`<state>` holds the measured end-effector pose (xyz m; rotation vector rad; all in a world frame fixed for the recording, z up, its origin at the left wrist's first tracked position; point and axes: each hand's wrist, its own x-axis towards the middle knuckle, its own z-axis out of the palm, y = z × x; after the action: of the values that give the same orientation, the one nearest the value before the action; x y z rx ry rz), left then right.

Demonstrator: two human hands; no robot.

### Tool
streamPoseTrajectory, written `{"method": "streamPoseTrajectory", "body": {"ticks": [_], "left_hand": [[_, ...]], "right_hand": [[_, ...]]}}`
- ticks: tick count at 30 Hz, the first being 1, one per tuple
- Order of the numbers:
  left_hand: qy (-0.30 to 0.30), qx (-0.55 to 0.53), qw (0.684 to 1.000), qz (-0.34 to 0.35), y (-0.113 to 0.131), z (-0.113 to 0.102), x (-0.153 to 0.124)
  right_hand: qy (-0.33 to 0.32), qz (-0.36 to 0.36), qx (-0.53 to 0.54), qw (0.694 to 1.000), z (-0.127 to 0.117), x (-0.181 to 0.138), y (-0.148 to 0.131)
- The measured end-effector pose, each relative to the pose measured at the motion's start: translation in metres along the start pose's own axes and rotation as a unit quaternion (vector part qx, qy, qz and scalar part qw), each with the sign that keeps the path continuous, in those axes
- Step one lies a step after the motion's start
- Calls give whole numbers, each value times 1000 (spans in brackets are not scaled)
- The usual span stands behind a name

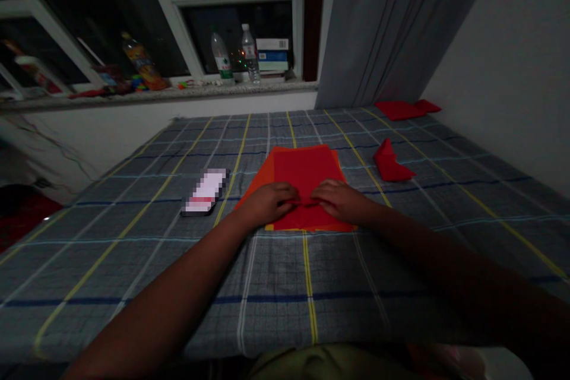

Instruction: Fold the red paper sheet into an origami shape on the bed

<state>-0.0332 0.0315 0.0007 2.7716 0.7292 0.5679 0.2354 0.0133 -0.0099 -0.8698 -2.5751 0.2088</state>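
A stack of red paper sheets lies on the grey plaid bed cover. Both my hands rest on the near part of the top sheet. My left hand has its fingers curled and pinches a raised fold of the red paper. My right hand meets it from the other side, fingers pressed onto the same fold. An orange sheet edge shows under the red one on the left.
A phone lies to the left of the paper. A folded red paper piece and flat red sheets lie at the far right by the curtain. Bottles and boxes stand on the windowsill.
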Motion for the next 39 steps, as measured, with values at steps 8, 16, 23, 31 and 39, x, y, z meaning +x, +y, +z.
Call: {"method": "streamPoseTrajectory", "body": {"ticks": [8, 16, 23, 31, 39], "left_hand": [[-5, -19, 999, -40, 9, -6, 1], [24, -40, 997, -59, 4, 6, 7], [44, -75, 990, -111, 4, 6, 8], [48, -100, 980, -168, 6, 4, 7], [84, -114, 974, -175, 3, 1, 6]], "right_hand": [[34, 5, 78, 996, 6, -1, 7], [102, 128, 169, 972, -6, -2, 11], [35, 91, 95, 991, -3, -2, 11], [13, 143, 89, 986, 0, 2, 9], [110, 247, 217, 938, -3, 0, 5]]}}
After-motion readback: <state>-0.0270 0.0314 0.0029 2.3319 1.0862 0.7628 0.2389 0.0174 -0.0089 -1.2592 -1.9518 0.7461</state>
